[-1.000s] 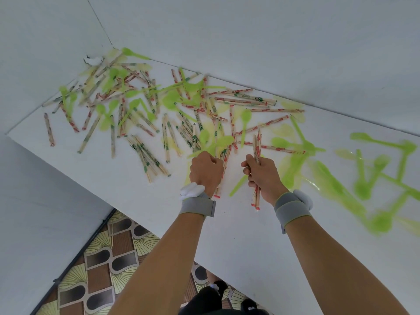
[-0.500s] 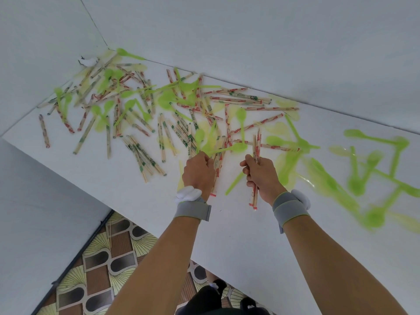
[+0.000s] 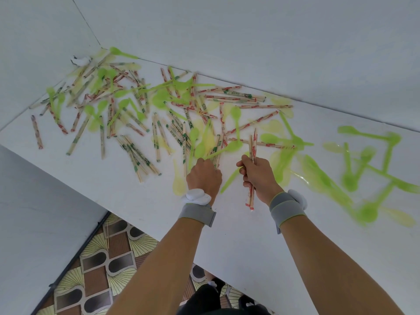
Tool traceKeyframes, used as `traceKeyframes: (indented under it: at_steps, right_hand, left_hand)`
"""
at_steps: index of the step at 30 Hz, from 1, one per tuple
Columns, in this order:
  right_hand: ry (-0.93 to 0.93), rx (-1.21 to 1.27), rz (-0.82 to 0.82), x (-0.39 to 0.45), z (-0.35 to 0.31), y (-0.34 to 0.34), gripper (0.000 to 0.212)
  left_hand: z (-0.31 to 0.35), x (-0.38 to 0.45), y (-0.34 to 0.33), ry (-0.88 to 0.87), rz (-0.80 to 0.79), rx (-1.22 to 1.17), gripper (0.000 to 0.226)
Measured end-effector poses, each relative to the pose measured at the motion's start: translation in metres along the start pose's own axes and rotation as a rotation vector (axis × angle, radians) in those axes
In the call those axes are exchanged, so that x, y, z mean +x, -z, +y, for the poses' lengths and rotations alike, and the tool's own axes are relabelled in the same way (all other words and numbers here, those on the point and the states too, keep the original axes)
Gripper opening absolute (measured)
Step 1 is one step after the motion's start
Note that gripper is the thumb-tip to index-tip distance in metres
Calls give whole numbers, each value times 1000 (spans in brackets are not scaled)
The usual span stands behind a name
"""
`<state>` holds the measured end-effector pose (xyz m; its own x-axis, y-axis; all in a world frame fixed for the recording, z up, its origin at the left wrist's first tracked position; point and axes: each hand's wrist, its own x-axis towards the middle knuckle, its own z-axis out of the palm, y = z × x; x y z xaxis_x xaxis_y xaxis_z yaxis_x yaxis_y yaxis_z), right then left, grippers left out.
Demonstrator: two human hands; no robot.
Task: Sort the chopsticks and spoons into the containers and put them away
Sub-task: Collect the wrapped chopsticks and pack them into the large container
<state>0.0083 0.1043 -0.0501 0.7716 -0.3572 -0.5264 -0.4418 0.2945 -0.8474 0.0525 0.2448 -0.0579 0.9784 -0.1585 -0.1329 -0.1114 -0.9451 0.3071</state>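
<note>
Wrapped chopsticks (image 3: 136, 153) with red or green print lie scattered with green plastic spoons (image 3: 350, 178) across the white table (image 3: 227, 235). My right hand (image 3: 258, 176) grips a small bundle of red-printed chopsticks (image 3: 252, 144), held nearly upright over the table's middle. Just to its left, my left hand (image 3: 203, 176) is curled at the near edge of the pile. It holds a few chopsticks (image 3: 217, 153), and a green spoon (image 3: 227, 148) sticks out beside its knuckles. The left fingers are hidden under the hand. No container is in view.
White walls (image 3: 250, 42) close the table at the back and the left, meeting in the far left corner. A pale yellow spoon (image 3: 178, 183) lies by my left wrist. The table's near edge runs diagonally, with patterned floor (image 3: 102, 269) below it.
My left hand has shifted slightly left at the pile's edge, and a green spoon now juts from beside it. My right hand keeps its chopstick bundle almost still.
</note>
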Motion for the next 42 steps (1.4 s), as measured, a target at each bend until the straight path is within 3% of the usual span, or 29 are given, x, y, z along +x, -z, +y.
traceKeyframes:
  at_steps: [7, 13, 21, 28, 37, 42]
  right_hand:
    - [-19, 11, -19, -2, -1, 0, 32]
    - [-28, 19, -12, -4, -3, 6, 32]
    - [-22, 46, -17, -7, -8, 11, 32]
    - [14, 138, 23, -5, -11, 10, 31]
    - [34, 366, 24, -2, -18, 17, 33]
    - [19, 285, 53, -4, -20, 25, 33]
  left_hand:
    - [12, 5, 10, 94, -82, -60, 33]
    - [26, 7, 22, 195, 3, -274, 35]
    - [36, 3, 24, 101, 169, -424, 17]
    - [39, -17, 15, -125, 9, -539, 8]
    - [54, -34, 3, -98, -10, -520, 13]
    - [62, -40, 5, -66, 75, -537, 14]
